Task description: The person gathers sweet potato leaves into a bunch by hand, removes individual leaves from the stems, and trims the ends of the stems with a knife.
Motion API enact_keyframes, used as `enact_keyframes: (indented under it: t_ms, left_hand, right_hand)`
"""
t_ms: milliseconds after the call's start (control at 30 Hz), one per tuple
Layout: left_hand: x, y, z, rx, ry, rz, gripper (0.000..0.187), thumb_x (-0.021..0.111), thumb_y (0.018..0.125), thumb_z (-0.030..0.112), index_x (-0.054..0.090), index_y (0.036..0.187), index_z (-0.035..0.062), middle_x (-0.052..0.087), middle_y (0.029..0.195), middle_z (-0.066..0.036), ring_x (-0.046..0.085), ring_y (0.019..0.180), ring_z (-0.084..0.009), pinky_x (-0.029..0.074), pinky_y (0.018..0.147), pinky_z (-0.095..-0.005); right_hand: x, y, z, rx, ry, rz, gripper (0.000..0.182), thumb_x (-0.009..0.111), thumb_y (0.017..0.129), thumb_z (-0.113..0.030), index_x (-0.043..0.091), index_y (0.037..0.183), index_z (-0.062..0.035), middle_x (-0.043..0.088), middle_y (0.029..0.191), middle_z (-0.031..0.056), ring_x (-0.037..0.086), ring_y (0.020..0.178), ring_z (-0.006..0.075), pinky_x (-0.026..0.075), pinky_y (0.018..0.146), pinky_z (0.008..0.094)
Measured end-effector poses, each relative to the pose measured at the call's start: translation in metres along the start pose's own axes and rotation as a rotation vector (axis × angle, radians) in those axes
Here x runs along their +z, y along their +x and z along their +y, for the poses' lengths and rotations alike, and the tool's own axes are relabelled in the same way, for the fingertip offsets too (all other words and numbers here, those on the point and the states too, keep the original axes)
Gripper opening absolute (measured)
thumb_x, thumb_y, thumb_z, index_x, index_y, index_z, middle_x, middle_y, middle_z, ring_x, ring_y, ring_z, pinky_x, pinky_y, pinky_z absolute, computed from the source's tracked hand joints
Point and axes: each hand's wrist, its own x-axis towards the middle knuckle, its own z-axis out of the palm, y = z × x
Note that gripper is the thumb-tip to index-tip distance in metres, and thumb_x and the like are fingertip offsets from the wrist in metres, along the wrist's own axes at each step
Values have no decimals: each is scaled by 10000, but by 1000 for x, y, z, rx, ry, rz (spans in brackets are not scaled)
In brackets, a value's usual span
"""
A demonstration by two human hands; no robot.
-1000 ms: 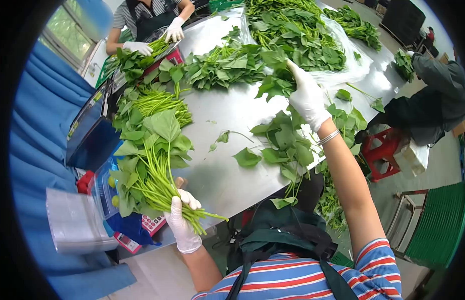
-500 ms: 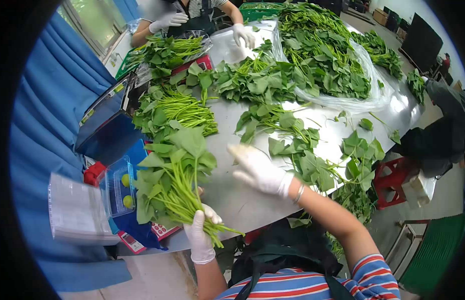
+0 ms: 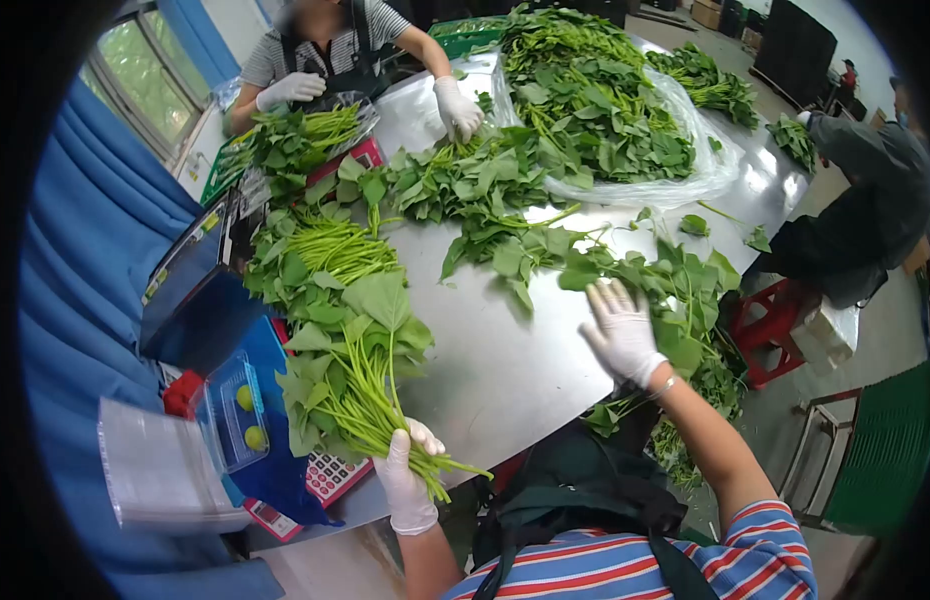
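Note:
My gloved left hand (image 3: 409, 478) is wrapped round the stem ends of a bunch of leafy greens (image 3: 360, 375), whose broad leaves point away and to the left. My gloved right hand (image 3: 623, 335) lies with fingers stretched at the near side of the table, its fingertips right at a strip of loose leafy stems (image 3: 675, 290). Beyond the held bunch rests a pile of greens (image 3: 340, 240) with stems turned to the right. Another row of leafy greens (image 3: 485, 180) runs across the middle of the table.
A large heap of greens (image 3: 595, 110) lies on plastic sheeting (image 3: 700, 180) on the metal table (image 3: 475, 360). At left are a pink calculator (image 3: 335, 475), a clear box (image 3: 235, 420) and plastic bags (image 3: 165, 465). A co-worker (image 3: 335, 50) reaches across opposite; another person (image 3: 865, 190) is at right.
My right hand has swung right, from the bare middle of the table to the loose stems. My left hand keeps its bunch. The co-worker's hand opposite has come down onto the greens.

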Motion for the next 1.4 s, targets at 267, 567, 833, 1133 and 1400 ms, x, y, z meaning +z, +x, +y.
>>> enact_keyframes:
  t_ms: [267, 567, 833, 1133, 1400]
  left_hand:
    - [4, -25, 4, -35, -15, 15, 254, 608, 853, 259, 494, 863, 32, 506, 729, -43, 516, 612, -148, 473, 580, -296]
    - [19, -31, 6, 4, 67, -24, 261, 594, 863, 262, 497, 833, 22, 507, 724, -53, 516, 618, -155, 470, 576, -301]
    - [41, -18, -8, -24, 47, -29, 234, 590, 862, 236, 499, 838, 22, 505, 720, -59, 510, 617, -158, 466, 585, -309]
    - [43, -24, 0, -10, 99, -8, 232, 593, 858, 233, 494, 860, 23, 518, 702, -61, 525, 595, -160, 477, 556, -311]
    - [28, -33, 5, 21, 99, 111, 242, 584, 861, 251, 492, 836, 28, 498, 714, -53, 510, 590, -155, 469, 544, -292]
  right_hand:
    - [-2, -55, 137, 581, 30, 200, 512, 433, 885, -391, 442, 1265, -48, 342, 1386, 169, 296, 1289, 309, 201, 1039, 503]
    - [87, -178, 192, 794, 318, 309, 203, 535, 818, -127, 630, 966, -26, 626, 962, 189, 597, 921, 330, 463, 809, 351]
    - [-63, -27, 70, -92, 432, 425, 485, 575, 687, 7, 523, 1167, -41, 550, 1084, 161, 511, 1032, 311, 402, 909, 366]
    - [0, 141, 21, -395, 90, 203, 794, 623, 728, -392, 290, 1351, -30, 346, 1347, 229, 273, 1286, 381, 199, 1069, 482]
    - [6, 152, -27, -37, 252, -13, 388, 621, 712, -332, 617, 909, 3, 627, 888, 204, 609, 807, 333, 478, 707, 407]
